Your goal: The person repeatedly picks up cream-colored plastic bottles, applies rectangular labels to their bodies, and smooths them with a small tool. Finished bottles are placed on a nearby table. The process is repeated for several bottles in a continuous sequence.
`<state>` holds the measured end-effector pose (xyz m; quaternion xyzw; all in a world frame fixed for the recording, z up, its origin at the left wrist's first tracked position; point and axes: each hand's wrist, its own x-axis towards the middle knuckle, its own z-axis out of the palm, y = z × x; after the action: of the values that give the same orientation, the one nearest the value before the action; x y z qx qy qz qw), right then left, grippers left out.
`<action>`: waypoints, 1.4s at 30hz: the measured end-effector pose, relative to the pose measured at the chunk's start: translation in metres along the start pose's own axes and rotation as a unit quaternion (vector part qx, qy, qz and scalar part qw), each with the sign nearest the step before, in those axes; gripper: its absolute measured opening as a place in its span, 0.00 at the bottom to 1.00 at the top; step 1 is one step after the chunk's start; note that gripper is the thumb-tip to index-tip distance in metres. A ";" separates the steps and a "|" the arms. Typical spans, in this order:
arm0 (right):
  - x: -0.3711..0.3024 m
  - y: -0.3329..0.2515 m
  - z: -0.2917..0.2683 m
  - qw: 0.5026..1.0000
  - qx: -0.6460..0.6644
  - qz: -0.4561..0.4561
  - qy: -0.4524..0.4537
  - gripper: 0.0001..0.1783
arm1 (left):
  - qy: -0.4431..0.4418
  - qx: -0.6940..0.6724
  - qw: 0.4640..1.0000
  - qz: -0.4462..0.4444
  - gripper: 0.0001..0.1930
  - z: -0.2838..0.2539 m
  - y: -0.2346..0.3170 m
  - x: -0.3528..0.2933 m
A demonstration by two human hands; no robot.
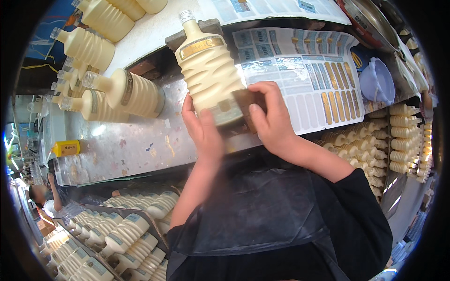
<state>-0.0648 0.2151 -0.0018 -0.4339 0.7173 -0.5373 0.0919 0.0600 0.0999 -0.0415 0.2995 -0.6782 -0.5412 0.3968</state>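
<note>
A cream bottle (206,70) with rippled sides and a clear threaded neck points away from me. Its shoulder end rests on a dark notched block (175,39). A gold label band crosses its shoulder, and a pale bluish label (220,111) lies near its base. My left hand (202,129) grips the base end from the left, thumb on top. In my right hand (273,114) is a dark brown flat piece (247,105), pressed against the bottle's lower right side; whether it is a scraper or a block I cannot tell.
Label sheets (300,79) lie right of the bottle, beside a lavender bucket (376,79). More cream bottles (133,93) stand at left on the metal table (122,154), near a yellow container (66,148). Racks of bottles (129,229) fill the lower left; another person (51,203) is there.
</note>
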 end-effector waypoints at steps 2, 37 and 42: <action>-0.009 0.017 0.002 0.998 0.037 0.045 0.021 0.21 | 0.002 -0.023 1.000 -0.003 0.28 0.002 0.003 0.000; 0.010 -0.052 -0.008 0.982 -0.159 -0.099 -0.003 0.16 | 0.059 0.296 0.932 0.199 0.44 0.008 0.022 0.004; 0.008 -0.061 0.000 0.986 -0.130 -0.102 -0.033 0.17 | 0.083 0.303 0.926 0.211 0.44 0.013 0.019 0.005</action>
<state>-0.0379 0.2069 0.0526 -0.5302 0.7297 -0.4317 0.0030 0.0470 0.1067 -0.0229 0.2990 -0.8219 -0.1873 0.4471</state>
